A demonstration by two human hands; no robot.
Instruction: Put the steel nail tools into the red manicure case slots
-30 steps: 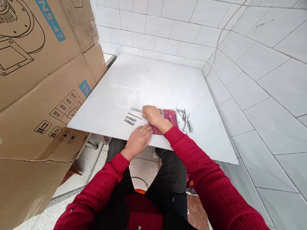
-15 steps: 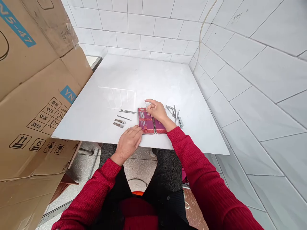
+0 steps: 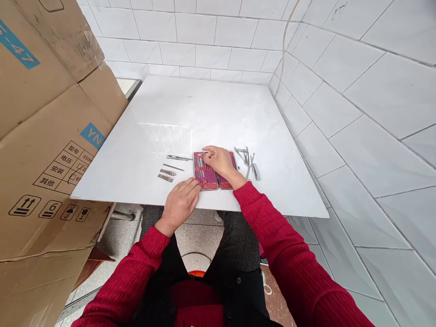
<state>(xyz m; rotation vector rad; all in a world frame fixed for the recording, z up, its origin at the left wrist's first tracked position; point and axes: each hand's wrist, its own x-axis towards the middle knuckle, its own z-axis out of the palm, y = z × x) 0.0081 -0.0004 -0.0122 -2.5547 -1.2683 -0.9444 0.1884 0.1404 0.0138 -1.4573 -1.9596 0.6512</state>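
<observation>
An open manicure case with a purple lining and red trim lies near the table's front edge. Slim metal tools sit upright under the red loops in its left half. My left hand holds the case at its front left corner, fingers close together. Over the middle of the case, my right hand pinches a slim metal manicure tool; its lower end is at the loops, and its exact kind cannot be made out. The right hand covers part of the case's right half.
Left of the case lie tweezers-like tools, a thin file and two nail clippers. On the right are cuticle nippers and another nail clipper. A cardboard box flanks the white table; tiled walls stand behind and right.
My right hand has lowered the slim tool from above the case to the loops in its left half, its fingers curling in. My left hand stays at the corner. The view has shifted slightly.
</observation>
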